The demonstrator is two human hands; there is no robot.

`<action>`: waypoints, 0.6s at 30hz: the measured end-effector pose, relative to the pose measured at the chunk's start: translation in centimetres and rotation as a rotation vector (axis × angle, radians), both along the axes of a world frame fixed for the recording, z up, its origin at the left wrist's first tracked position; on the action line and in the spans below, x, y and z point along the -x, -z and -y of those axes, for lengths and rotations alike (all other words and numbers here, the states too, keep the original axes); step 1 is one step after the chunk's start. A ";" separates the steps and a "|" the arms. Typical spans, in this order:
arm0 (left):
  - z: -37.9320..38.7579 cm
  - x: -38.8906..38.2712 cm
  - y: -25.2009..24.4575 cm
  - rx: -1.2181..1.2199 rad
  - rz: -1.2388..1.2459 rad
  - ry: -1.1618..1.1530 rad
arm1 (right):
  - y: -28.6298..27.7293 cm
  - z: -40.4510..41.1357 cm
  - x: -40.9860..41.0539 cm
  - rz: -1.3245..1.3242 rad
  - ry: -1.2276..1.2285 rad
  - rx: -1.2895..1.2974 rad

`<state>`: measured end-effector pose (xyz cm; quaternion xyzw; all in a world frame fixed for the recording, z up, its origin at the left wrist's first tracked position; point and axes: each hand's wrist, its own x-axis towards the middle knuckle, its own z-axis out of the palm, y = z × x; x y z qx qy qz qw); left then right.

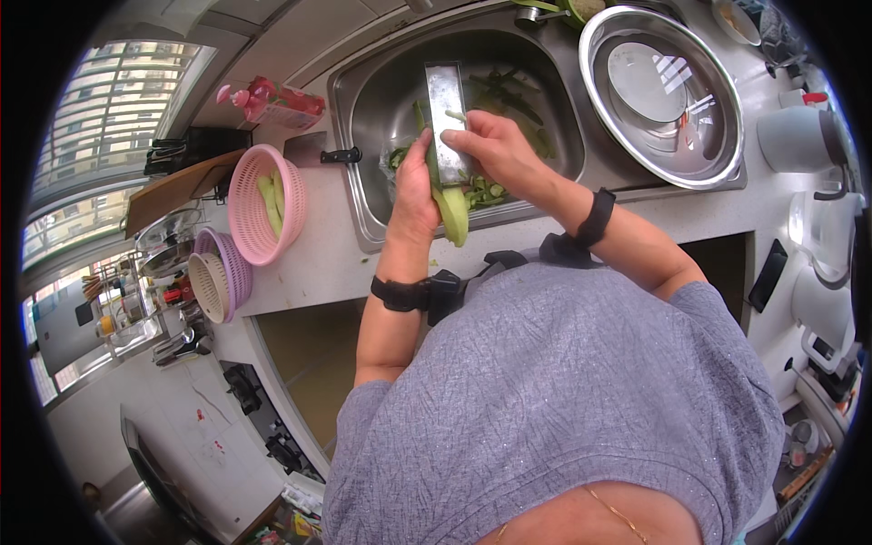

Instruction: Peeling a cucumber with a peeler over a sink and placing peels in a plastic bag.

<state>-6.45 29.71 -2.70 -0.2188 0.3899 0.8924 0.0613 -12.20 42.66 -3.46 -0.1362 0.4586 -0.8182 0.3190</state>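
Note:
My left hand (417,184) grips a long green vegetable (452,211), partly peeled, over the front of a stainless steel sink (381,88). Across its upper part lies a flat rectangular metal blade or plate (444,88), which may be a cleaver or grater; I cannot tell. The thumb and fingers of my right hand (492,139) close on the metal piece's right side, where a small green scrap (455,116) shows. Green peelings (485,193) lie in the sink below, with more at its far right (511,99).
Left of the sink stand a pink basket (238,204) with pale green vegetables, a black-handled knife (340,156), a purple basket (238,272) and a pink bottle (283,105) lying tilted. A large metal basin (593,116) holding water and a white plate (640,78) stands on the right.

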 end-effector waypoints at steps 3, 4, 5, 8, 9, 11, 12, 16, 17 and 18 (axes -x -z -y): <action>-0.5 0.1 -0.9 0.048 0.103 -0.080 | -0.4 0.3 0.0 0.036 -0.028 -0.054; -0.8 0.2 -1.2 0.049 0.103 -0.078 | -0.2 0.6 -0.1 0.052 -0.007 -0.036; -1.0 0.3 -1.5 0.065 0.143 -0.114 | -0.1 0.8 -0.2 0.069 0.014 -0.017; -0.3 -0.6 -0.6 -0.017 0.120 -0.021 | -0.6 1.0 0.1 0.090 0.066 -0.094; -0.2 -0.9 -0.4 -0.115 0.055 0.119 | 0.1 1.2 1.0 0.085 0.141 -0.051; -1.2 -1.1 -0.9 -0.208 0.099 0.115 | 1.2 1.0 2.8 0.165 0.159 -0.063; -1.3 -1.2 -0.9 -0.215 0.074 0.119 | 1.5 0.8 3.3 0.189 0.135 -0.098; -1.9 -2.1 -2.2 -0.127 -0.001 0.173 | 3.7 1.2 5.6 0.177 0.303 -0.269; -2.1 -2.1 -2.7 -0.126 -0.001 0.182 | 5.5 0.6 6.8 0.128 0.332 -0.344; -2.2 -2.3 -3.1 -0.127 -0.040 0.215 | 7.5 0.1 7.8 -0.091 0.388 -0.540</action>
